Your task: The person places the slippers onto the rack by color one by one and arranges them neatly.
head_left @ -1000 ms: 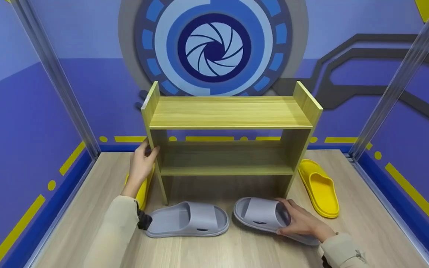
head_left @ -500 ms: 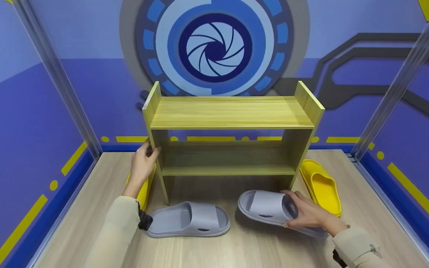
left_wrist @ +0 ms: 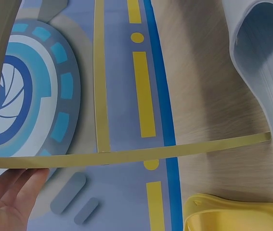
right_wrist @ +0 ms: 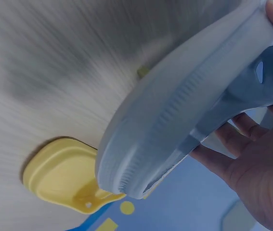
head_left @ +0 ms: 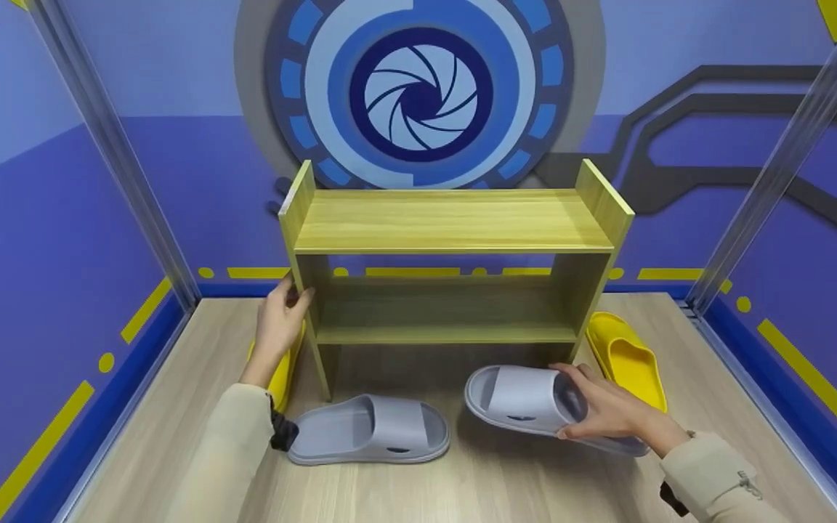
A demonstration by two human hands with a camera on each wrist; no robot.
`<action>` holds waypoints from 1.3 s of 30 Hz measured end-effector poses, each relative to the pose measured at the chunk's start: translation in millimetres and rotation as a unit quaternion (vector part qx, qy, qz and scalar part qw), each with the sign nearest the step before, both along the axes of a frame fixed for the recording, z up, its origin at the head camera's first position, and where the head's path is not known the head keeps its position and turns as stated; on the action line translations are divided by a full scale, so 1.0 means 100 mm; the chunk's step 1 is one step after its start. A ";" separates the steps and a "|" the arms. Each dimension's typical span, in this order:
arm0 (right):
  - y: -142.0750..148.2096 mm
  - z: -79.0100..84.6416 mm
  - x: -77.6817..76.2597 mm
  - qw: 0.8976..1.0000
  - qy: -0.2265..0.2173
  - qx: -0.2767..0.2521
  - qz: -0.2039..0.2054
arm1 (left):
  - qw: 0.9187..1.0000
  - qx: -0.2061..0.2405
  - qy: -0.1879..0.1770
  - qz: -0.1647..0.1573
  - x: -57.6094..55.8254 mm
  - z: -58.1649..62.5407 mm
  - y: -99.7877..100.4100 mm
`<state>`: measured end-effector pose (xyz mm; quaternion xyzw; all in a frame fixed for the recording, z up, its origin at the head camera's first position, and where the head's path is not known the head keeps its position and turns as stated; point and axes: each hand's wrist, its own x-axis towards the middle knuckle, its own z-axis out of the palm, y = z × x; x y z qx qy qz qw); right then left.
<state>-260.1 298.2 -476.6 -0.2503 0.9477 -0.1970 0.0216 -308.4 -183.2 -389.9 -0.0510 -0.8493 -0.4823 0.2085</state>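
A small two-tier wooden shelf rack point(head_left: 447, 218) stands in the middle of the head view. My left hand point(head_left: 280, 319) grips its left side panel, thumb in front and fingers behind; the left wrist view shows the panel point(left_wrist: 184, 151) pinched at its edge. My right hand point(head_left: 615, 407) holds a grey slipper point(head_left: 524, 396) by its side edges, raised above the floor in front of the rack's right side, toe to the left. The other grey slipper point(head_left: 338, 432) lies on the floor before the rack, toe to the right.
One yellow slipper point(head_left: 625, 356) is on the floor right of the rack. Another yellow slipper point(head_left: 284, 378) lies left of it, partly behind my left forearm. Blue printed walls point(head_left: 193, 196) close off the back and sides, with metal corner posts point(head_left: 767, 160).
My right hand has lifted the grey slipper off the floor and moved it slightly right and toward the rack. The left hand keeps its hold on the side panel.
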 end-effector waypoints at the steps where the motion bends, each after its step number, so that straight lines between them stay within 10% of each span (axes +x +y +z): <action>1: 0.00 0.02 0.00 1.000 0.001 0.001 0.000 | 1.000 -0.001 -0.001 0.000 0.00 0.00 0.00; 39: -0.12 0.93 0.10 0.998 0.026 0.030 0.052 | 1.000 -0.012 0.009 0.008 0.00 -0.01 0.00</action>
